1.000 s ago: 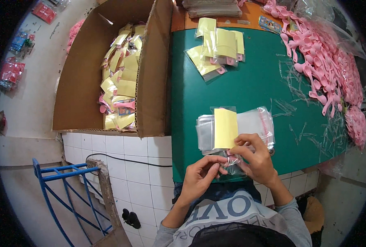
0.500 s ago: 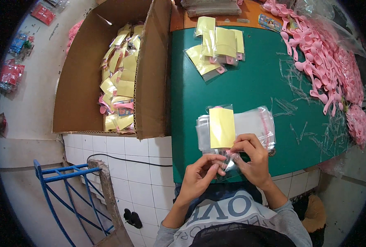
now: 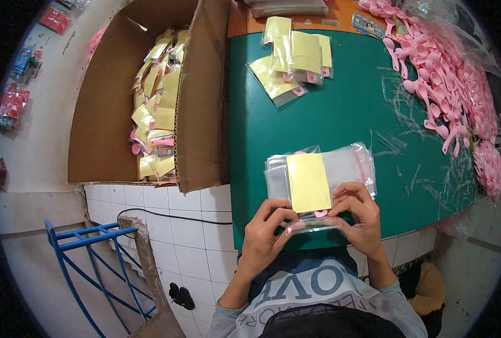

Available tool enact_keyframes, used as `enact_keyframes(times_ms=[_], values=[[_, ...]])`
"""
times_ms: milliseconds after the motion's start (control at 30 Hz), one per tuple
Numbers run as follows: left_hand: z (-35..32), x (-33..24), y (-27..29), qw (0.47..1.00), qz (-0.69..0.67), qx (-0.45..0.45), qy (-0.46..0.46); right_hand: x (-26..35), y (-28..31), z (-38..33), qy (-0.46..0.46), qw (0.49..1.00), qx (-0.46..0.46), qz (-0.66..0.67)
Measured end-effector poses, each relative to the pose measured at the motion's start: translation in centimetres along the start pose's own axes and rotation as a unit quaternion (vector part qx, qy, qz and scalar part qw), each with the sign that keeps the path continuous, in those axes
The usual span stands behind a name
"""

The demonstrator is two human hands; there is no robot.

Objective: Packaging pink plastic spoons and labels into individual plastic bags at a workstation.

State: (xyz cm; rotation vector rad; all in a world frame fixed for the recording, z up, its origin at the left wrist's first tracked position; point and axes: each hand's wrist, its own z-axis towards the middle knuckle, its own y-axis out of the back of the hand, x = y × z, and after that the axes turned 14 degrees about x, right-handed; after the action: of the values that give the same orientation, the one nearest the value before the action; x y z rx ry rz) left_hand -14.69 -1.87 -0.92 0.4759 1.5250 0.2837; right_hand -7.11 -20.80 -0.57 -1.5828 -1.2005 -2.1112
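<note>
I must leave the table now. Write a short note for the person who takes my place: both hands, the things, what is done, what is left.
Left hand and right hand: both pinch the near end of one clear bag with a yellow card and a pink piece inside, at the near edge of the green table.
Under it: a stack of empty clear bags.
Done: filled bags lie in the cardboard box on the left, and a small pile of packed bags at the far edge.
Left: a heap of loose pink spoons on the right, not yet bagged.
</note>
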Motion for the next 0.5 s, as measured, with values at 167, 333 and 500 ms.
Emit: enact_keyframes(times_ms=[167, 333, 500], values=[[-0.2, 0.0, -0.8, 0.994, -0.107, -0.013, 0.036, -0.1, -1.1, -0.6, -0.103, 0.954, -0.016, 0.282], [-0.4, 0.6, -1.4, 0.978, -0.198, -0.032, 0.052, 0.3, -1.8, -0.3, -0.152, 0.931, -0.034, 0.330], [-0.2, -0.2, -2.1, 0.941, -0.297, -0.084, 0.138, 0.7, -2.3, 0.0, -0.191, 0.918, -0.097, 0.332]])
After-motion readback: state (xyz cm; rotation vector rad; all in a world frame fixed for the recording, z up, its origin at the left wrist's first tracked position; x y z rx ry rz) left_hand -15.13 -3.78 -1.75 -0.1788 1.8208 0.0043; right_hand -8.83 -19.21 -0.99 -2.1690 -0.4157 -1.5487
